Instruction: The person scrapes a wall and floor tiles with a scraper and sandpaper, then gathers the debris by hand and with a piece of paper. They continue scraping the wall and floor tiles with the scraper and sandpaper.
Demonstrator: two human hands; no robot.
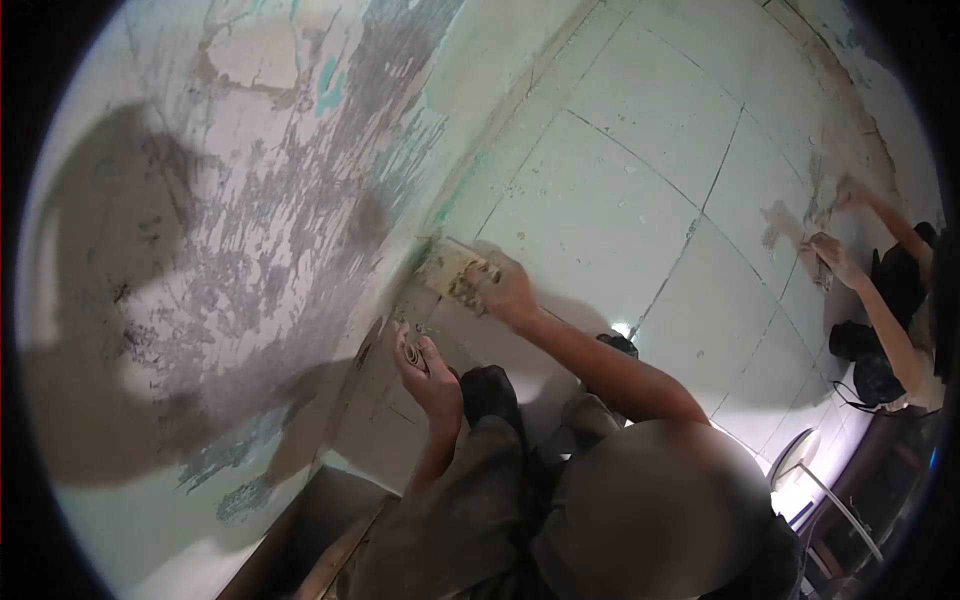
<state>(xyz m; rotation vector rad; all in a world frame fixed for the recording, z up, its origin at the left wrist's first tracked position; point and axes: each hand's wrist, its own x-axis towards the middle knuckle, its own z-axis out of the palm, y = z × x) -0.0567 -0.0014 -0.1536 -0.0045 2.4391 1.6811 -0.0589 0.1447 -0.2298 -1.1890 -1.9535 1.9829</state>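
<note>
My right hand (507, 290) is closed on a pale, flat, rectangular piece (447, 268) with brown and dark smears. The piece lies on the tiled floor near the base of the wall. Lower and to the left, my left hand (432, 378) holds a rolled or folded strip (410, 350), its layered edge showing between thumb and fingers. Small crumbs lie on the floor between the two hands. What the piece is made of cannot be made out.
A patchy wall (260, 200) with peeling paint rises on the left. Pale floor tiles (640, 210) carry scattered debris. At the far right a co-worker's hands (838, 258) are near the other wall. A round-topped stand (795, 455) is at the lower right.
</note>
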